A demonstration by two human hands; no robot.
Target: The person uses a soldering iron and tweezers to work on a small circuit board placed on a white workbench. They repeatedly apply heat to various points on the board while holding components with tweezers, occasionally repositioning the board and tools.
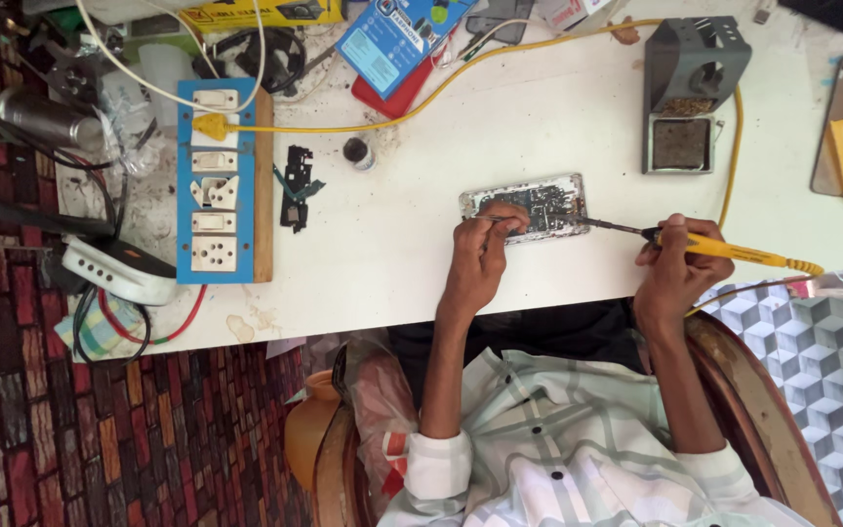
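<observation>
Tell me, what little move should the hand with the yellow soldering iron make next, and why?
Probably ease the tip a touch further onto the board. The right hand holds the yellow soldering iron, and its dark tip reaches only the right edge of the opened phone. The left hand presses what looks like thin tweezers on the board, seemingly marking the spot.

Soldering iron [724, 249] over opened phone [524, 207]
</observation>
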